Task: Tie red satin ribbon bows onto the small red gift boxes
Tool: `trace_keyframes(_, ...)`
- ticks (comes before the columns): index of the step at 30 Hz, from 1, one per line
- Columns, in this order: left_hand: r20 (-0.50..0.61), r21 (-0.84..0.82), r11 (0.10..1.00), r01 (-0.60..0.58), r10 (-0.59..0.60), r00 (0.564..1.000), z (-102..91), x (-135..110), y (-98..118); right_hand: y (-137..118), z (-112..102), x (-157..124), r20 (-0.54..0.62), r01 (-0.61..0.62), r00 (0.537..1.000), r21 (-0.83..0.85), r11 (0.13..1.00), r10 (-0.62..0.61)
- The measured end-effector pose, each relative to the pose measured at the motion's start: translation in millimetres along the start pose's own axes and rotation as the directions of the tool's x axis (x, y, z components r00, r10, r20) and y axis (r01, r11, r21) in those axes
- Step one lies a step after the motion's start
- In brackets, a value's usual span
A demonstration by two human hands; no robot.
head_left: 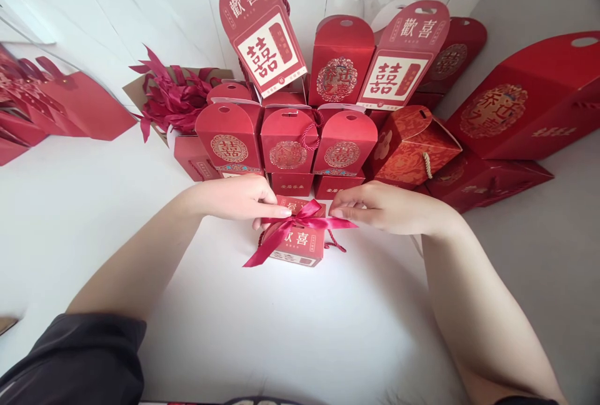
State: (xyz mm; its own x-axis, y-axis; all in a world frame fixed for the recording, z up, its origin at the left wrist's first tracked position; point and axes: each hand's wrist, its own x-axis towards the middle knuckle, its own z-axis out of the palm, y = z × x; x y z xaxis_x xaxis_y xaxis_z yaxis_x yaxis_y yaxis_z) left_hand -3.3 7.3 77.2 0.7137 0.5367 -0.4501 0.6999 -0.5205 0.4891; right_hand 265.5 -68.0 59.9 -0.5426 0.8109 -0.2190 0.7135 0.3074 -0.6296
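A white tabletop (pixel 300 330) is being crowded at its far side by rows of red paper gift boxes (pixel 288 142). Just before them, a small red cardboard box (pixel 300 250) is being flanked by both hands. Its magenta satin ribbon bow (pixel 300 222), lying on top, is being pinched narrowly at opposite loops by the left hand (pixel 234 197) and the right hand (pixel 387 206).
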Motion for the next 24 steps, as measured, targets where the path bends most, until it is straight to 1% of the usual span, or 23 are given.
trace_keyframes(2, -0.003, -0.013, 1.0, 0.004, -0.004, 1.0, 0.8, 0.2, -1.1, -2.0, 0.0, -1.5, 0.038, -0.004, 0.999, 0.014, 1.0, 0.003)
trace_keyframes(5, -0.009, -0.015, 1.0, -0.002, 0.002, 1.0, 3.0, 2.3, -0.8, -2.1, 0.3, -3.0, 0.057, -0.004, 0.998, -0.016, 1.0, 0.005)
trace_keyframes(9, -0.032, 0.002, 1.0, -0.019, 0.019, 0.999, 8.4, 7.9, 1.7, -1.6, 1.8, -0.7, 0.058, 0.05, 0.997, -0.073, 0.996, -0.046)
trace_keyframes(12, -0.047, 0.012, 1.0, 0.01, -0.009, 0.999, 11.3, 11.1, 1.8, -0.1, 3.7, 1.6, 0.105, 0.076, 0.992, -0.065, 0.995, -0.069)
trace_keyframes(14, -0.052, 0.009, 1.0, 0.024, -0.023, 0.998, 11.1, 11.4, 1.3, 1.1, 4.3, 0.5, 0.142, 0.051, 0.989, -0.063, 0.997, -0.042)
trace_keyframes(15, -0.047, 0.009, 1.0, 0.02, -0.019, 0.999, 10.3, 11.0, 1.1, 1.3, 4.3, -1.0, 0.143, 0.031, 0.99, -0.074, 0.997, -0.02)
trace_keyframes(16, -0.034, 0.011, 1.0, 0.005, -0.004, 0.999, 8.9, 10.3, 0.9, 0.9, 4.1, -2.7, 0.122, 0.014, 0.993, -0.092, 0.996, -0.003)
trace_keyframes(17, -0.013, 0.012, 1.0, -0.018, 0.018, 1.0, 7.2, 9.3, 0.8, -0.2, 3.9, -4.4, 0.072, 0.001, 0.997, -0.109, 0.994, 0.006)
trace_keyframes(19, 0.039, 0.007, 0.997, -0.072, 0.071, 0.997, 3.5, 7.4, 0.5, -5.0, 4.4, -5.5, -0.096, 0.006, 0.995, -0.112, 0.994, -0.017)
trace_keyframes(20, 0.061, 0.002, 0.996, -0.09, 0.09, 0.994, 1.8, 6.6, 0.1, -8.4, 5.9, -4.1, -0.196, 0.034, 0.979, -0.099, 0.995, -0.053)
trace_keyframes(21, 0.078, -0.005, 0.995, -0.098, 0.098, 0.992, 0.4, 6.0, -0.4, -12.3, 8.6, -1.3, -0.294, 0.079, 0.951, -0.083, 0.993, -0.1)
trace_keyframes(22, 0.09, -0.011, 0.996, -0.093, 0.094, 0.991, -0.8, 5.6, -1.1, -16.2, 12.7, 3.0, -0.382, 0.133, 0.912, -0.071, 0.989, -0.15)
trace_keyframes(24, 0.105, -0.02, 0.998, -0.064, 0.066, 0.992, -2.3, 5.4, -2.7, -23.0, 24.3, 14.2, -0.503, 0.256, 0.825, -0.071, 0.964, -0.257)
